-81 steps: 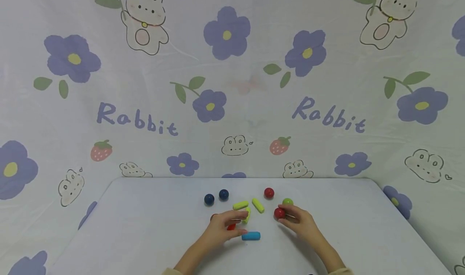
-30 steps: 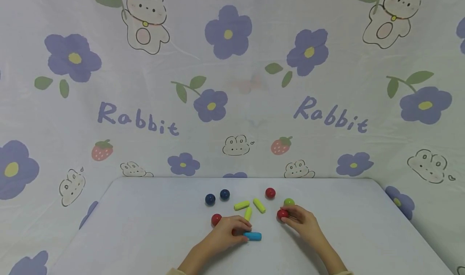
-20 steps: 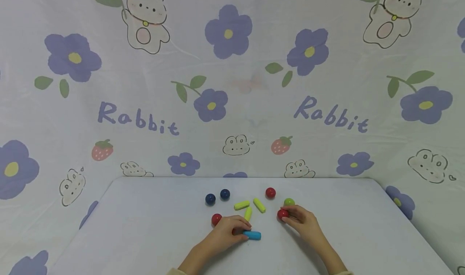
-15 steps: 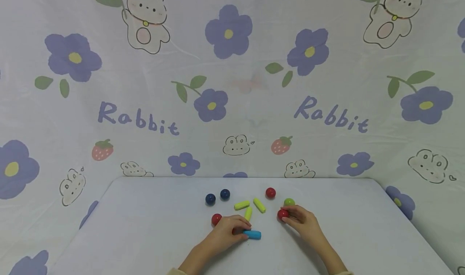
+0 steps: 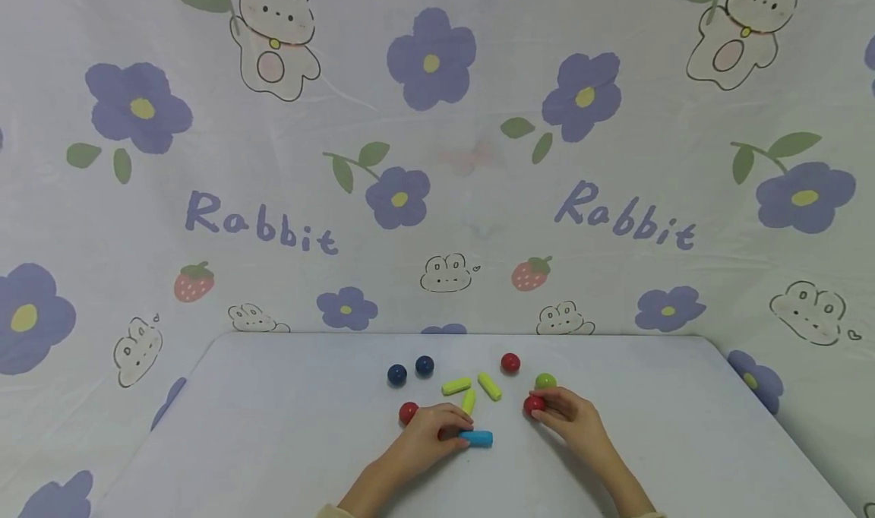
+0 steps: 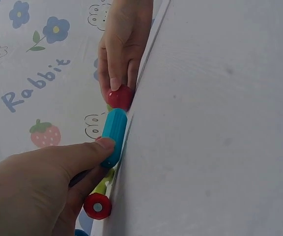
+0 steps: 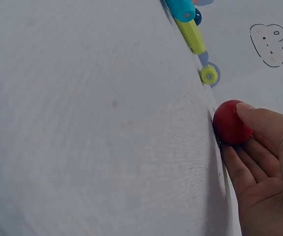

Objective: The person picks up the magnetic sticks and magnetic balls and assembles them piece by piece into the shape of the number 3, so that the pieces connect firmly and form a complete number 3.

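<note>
My left hand (image 5: pixel 427 436) pinches a blue ribbed cylinder (image 5: pixel 478 438) by its left end, between thumb and fingers. In the left wrist view the blue cylinder (image 6: pixel 115 132) points away from that hand. A red cylinder (image 6: pixel 97 205) with a pale round centre in its end lies beside the left fingers; the hand mostly hides it in the head view. My right hand (image 5: pixel 570 419) holds a red ball (image 5: pixel 534 405) with thumb and fingertips. The right wrist view shows the thumb on top of this ball (image 7: pixel 232 123) and the fingers beneath.
Several lime-yellow cylinders (image 5: pixel 489 386) lie between the hands on the white table (image 5: pixel 273 427). Behind stand two dark blue balls (image 5: pixel 397 374) and a red ball (image 5: pixel 510 363). A green ball (image 5: pixel 545 381) sits behind the right hand, another red ball (image 5: pixel 409 413) by the left.
My left hand has come down, taken hold of the blue cylinder's left end, and shifted it slightly away from me. The right hand keeps its hold on the red ball, almost still.
</note>
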A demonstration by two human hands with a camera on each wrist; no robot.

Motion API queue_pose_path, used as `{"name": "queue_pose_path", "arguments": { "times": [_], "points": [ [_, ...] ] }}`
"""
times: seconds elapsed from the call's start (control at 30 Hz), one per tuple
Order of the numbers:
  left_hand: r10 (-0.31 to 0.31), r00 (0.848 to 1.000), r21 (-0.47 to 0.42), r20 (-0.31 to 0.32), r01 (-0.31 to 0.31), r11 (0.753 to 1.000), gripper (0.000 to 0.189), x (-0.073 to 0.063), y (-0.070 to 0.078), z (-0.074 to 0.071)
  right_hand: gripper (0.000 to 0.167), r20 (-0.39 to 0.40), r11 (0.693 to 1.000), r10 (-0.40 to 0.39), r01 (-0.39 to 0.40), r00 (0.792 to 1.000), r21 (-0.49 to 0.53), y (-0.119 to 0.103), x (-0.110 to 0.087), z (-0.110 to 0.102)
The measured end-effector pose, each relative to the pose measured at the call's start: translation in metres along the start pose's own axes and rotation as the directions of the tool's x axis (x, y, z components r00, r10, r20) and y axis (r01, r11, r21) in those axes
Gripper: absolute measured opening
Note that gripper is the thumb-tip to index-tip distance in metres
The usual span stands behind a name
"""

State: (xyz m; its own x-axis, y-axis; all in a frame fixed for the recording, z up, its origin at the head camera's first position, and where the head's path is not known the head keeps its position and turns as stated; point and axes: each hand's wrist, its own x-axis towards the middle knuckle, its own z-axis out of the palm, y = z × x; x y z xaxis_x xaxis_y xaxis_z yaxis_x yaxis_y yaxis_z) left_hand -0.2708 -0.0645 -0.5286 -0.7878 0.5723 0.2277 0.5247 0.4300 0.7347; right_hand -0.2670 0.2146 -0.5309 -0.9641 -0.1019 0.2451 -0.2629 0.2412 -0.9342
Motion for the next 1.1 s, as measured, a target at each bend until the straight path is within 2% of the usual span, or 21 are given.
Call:
{"name": "queue_pose_path", "arguments": {
  "times": [0.17,0.43,0.67,1.1],
  "points": [
    [-0.003,1.0,0.003,-0.005,0.004,1.0,0.021,0.0003,0.0002,0.0003,0.036,0.004,1.0,0.012,-0.012,1.0,0.027,0.0008,-0.0004,-0.0007],
    [0.005,1.0,0.014,-0.011,-0.005,1.0,0.022,0.0003,0.0011,0.0005,0.037,-0.008,0.996,0.091,-0.091,0.996,0.004,0.0022,0.0,-0.0008],
    [0.006,1.0,0.01,-0.011,-0.006,1.0,0.021,-0.0004,0.0012,0.0001,0.039,0.02,0.998,0.054,-0.054,0.998,0.024,0.0019,-0.0015,-0.0012],
    [0.088,0.995,0.062,-0.054,-0.084,0.994,0.021,-0.0012,-0.0018,0.0026,0.038,0.054,0.993,0.102,-0.105,0.993,0.053,-0.0034,-0.0033,0.0029]
  ]
}}
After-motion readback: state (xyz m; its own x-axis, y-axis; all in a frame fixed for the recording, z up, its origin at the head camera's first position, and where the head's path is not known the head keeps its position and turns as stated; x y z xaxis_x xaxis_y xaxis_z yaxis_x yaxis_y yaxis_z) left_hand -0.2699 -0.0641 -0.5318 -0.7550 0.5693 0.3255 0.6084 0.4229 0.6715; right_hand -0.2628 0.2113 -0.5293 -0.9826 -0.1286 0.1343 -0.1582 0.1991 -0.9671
